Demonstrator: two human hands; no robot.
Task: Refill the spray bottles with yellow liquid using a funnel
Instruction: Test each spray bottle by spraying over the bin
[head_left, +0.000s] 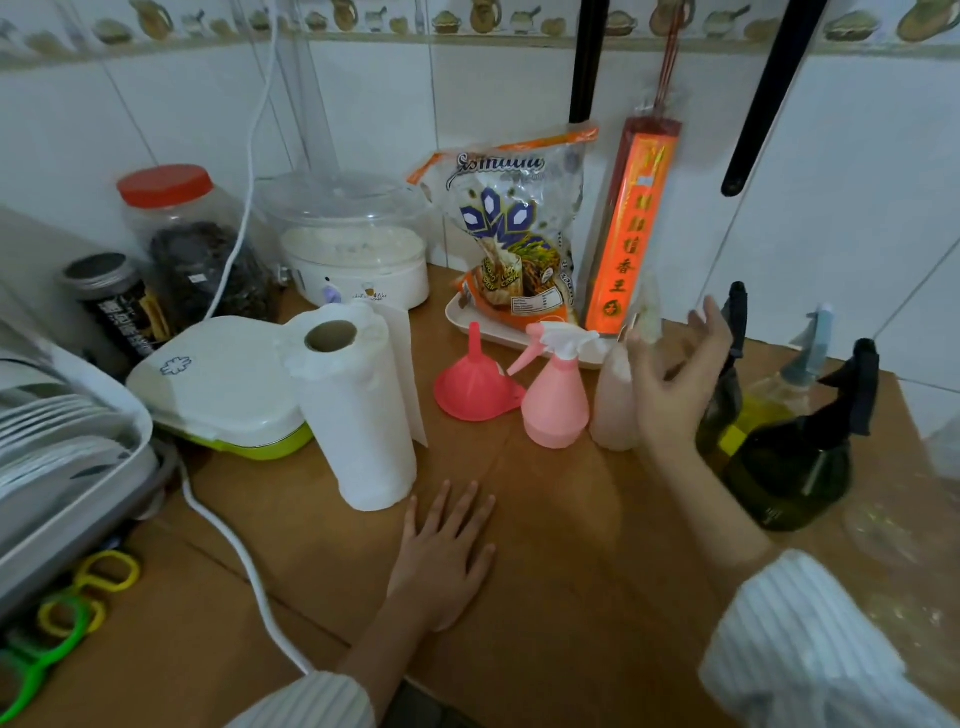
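Observation:
A pink funnel (475, 382) stands mouth down on the brown counter (550, 545). To its right stands a pink spray bottle (555, 395) with a white-and-pink trigger head. Beside that is a pale translucent spray bottle (614, 400). My right hand (675, 379) is raised with spread fingers right next to the pale bottle; it is blurred and holds nothing that I can make out. My left hand (447, 556) lies flat on the counter, fingers apart. At the right stand dark green spray bottles (789, 467) and a clear one holding yellow liquid (763, 410).
A paper towel roll (358, 410) stands left of the funnel. Behind are a white tray (467, 325) with a rice bag (514, 234), a red incense pack (631, 228), a steamer (358, 244), jars, a white-green box (223, 384), a dish rack (67, 457) and a white cable (244, 561).

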